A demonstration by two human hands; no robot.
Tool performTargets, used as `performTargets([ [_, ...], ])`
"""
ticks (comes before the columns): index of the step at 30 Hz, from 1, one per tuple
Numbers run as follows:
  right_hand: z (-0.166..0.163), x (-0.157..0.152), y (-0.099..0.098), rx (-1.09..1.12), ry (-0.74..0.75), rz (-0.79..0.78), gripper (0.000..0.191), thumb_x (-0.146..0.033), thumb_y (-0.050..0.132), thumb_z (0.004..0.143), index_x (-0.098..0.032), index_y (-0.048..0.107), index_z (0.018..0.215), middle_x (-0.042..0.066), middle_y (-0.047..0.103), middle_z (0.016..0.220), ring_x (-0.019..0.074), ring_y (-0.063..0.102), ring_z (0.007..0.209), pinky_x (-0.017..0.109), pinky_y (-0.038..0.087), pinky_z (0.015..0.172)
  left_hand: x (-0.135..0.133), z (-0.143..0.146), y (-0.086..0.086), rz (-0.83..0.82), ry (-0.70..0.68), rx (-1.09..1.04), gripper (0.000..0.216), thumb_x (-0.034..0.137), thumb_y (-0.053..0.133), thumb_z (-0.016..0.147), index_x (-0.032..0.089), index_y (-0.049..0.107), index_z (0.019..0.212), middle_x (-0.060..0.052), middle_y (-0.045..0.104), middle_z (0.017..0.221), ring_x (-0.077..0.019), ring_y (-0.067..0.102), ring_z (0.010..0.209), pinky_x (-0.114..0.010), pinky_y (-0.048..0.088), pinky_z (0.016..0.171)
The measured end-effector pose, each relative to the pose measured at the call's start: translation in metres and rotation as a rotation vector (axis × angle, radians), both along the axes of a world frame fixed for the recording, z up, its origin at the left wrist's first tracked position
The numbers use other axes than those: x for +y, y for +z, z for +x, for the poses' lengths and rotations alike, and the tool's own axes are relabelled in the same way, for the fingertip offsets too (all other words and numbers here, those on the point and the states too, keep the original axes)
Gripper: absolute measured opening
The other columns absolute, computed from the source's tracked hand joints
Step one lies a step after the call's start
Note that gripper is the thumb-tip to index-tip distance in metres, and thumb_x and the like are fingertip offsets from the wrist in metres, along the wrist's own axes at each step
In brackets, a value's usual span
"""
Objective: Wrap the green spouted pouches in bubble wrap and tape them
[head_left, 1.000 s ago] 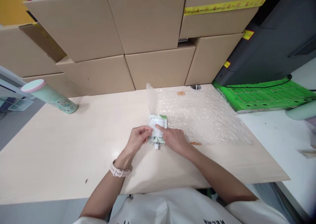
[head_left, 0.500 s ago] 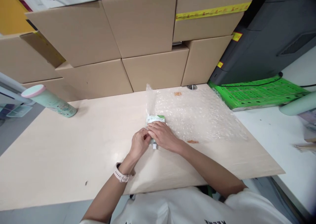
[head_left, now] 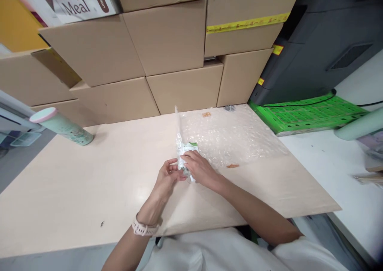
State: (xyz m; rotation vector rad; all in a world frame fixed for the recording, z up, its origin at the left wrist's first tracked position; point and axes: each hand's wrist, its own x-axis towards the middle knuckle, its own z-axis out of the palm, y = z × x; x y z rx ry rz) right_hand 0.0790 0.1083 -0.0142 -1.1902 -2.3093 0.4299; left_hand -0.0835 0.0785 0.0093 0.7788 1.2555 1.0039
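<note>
A small white packet with a green corner lies at the left edge of a spread sheet of bubble wrap. Clear plastic covers its lower part, and a white end pokes out toward me. My right hand presses down on the packet from the right with bent fingers. At its lower left side, my left hand curls fingers and thumb round the wrap's edge. A pale watch band circles my left wrist. My fingers partly hide the packet.
Stacked cardboard boxes wall off the table's back. A mint tumbler with a pink lid stands at the left. Back right are a green crate and a large dark grey case. Small orange scraps lie by the wrap.
My left fingers have spread from a tight pinch and shifted slightly down beside the packet. The packet has turned a little under my right hand. The whole view has shifted slightly.
</note>
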Motion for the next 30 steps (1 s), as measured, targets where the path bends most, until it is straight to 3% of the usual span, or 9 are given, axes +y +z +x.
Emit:
performTargets([
  [3,0.014,0.000,0.007,0.103,0.009,-0.031,0.030,-0.007,0.042,0.095,-0.016,0.065,0.112,0.011,0.063,0.108,0.0227,0.057,0.101,0.038,0.052,0.087,-0.012,0.017,0.000,0.113,0.014,-0.017,0.063,0.022,0.081,0.064,0.016,0.055,0.120,-0.002,0.063,0.093,-0.0120,0.065,0.072,-0.031,0.059,0.073],
  [6,0.035,0.002,0.013,0.283,0.055,-0.080,0.031,-0.009,0.043,0.095,-0.018,0.066,0.114,0.009,0.065,0.110,0.0207,0.059,0.104,0.038,0.050,0.093,-0.019,0.034,-0.004,0.299,-0.060,0.067,0.057,0.025,0.074,0.075,0.017,0.054,0.128,-0.004,0.062,0.100,-0.0126,0.063,0.081,-0.030,0.057,0.079],
  [12,0.080,0.005,0.021,0.653,0.066,-0.401,0.030,-0.029,0.048,0.097,-0.020,0.069,0.116,0.009,0.063,0.119,0.0194,0.062,0.111,0.035,0.050,0.095,-0.004,0.066,-0.009,0.847,-0.283,0.546,0.058,0.017,0.055,0.089,0.027,0.046,0.145,-0.005,0.058,0.102,-0.0175,0.060,0.094,-0.035,0.055,0.084],
  [16,0.105,0.006,0.024,0.766,-0.075,-0.557,0.034,-0.041,0.049,0.096,-0.021,0.069,0.116,0.006,0.068,0.112,0.0200,0.062,0.109,0.034,0.049,0.096,0.012,0.095,-0.013,1.061,-0.378,0.790,0.065,0.015,0.049,0.094,0.029,0.030,0.154,-0.012,0.056,0.118,-0.0226,0.057,0.106,-0.039,0.054,0.087],
  [19,0.120,0.009,0.022,0.711,-0.198,-0.593,0.037,-0.043,0.043,0.099,-0.020,0.069,0.111,0.005,0.070,0.096,0.0185,0.065,0.092,0.030,0.053,0.081,0.024,0.117,-0.025,1.114,-0.415,0.885,0.068,0.013,0.046,0.094,0.025,0.023,0.156,-0.016,0.054,0.128,-0.0272,0.054,0.115,-0.045,0.052,0.092],
  [21,0.127,0.014,0.016,0.540,-0.280,-0.521,0.033,-0.035,0.040,0.099,-0.020,0.069,0.104,0.003,0.069,0.087,0.0166,0.064,0.080,0.027,0.052,0.071,0.031,0.130,-0.035,1.120,-0.426,0.916,0.067,0.011,0.046,0.092,0.022,0.024,0.155,-0.017,0.056,0.126,-0.0283,0.055,0.114,-0.048,0.051,0.094],
  [23,0.131,0.019,0.009,0.340,-0.374,-0.407,0.029,-0.021,0.041,0.094,-0.020,0.069,0.096,0.003,0.068,0.086,0.0162,0.064,0.079,0.027,0.051,0.073,0.037,0.139,-0.041,1.114,-0.456,0.931,0.063,0.010,0.046,0.091,0.018,0.030,0.151,-0.016,0.058,0.123,-0.0285,0.055,0.110,-0.051,0.049,0.096],
  [26,0.134,0.024,0.002,0.192,-0.486,-0.300,0.029,-0.008,0.044,0.086,-0.019,0.070,0.090,0.007,0.069,0.094,0.0185,0.064,0.093,0.029,0.048,0.085,0.044,0.146,-0.044,1.076,-0.536,0.923,0.056,0.012,0.052,0.089,0.014,0.040,0.143,-0.017,0.059,0.124,-0.0298,0.054,0.109,-0.053,0.046,0.098],
  [30,0.137,0.025,0.001,0.143,-0.601,-0.289,0.031,-0.006,0.050,0.084,-0.019,0.069,0.104,0.007,0.072,0.094,0.0205,0.066,0.091,0.031,0.046,0.083,0.052,0.145,-0.038,1.013,-0.644,0.860,0.049,0.020,0.062,0.086,0.015,0.050,0.133,-0.015,0.063,0.120,-0.0309,0.054,0.108,-0.053,0.044,0.099],
])
